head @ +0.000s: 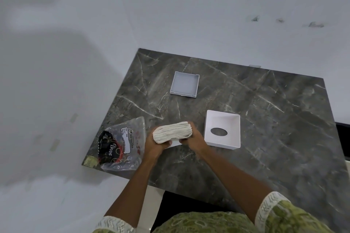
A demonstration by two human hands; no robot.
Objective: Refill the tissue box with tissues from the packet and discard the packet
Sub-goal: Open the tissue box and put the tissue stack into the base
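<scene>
A thick stack of white tissues is held just above the dark marble table, gripped from both sides. My left hand clasps its left end and my right hand clasps its right end. The white tissue box lies upside down to the right of the stack, its open side up and the oval slot showing through its bottom. The box's shallow white base rests apart, farther back on the table. The clear plastic packet with black and red print lies flat at the table's left corner, beside my left hand.
The table's left and near edges are close to the packet and my forearms. A pale tiled floor surrounds the table. Dark marks dot the floor at the far right.
</scene>
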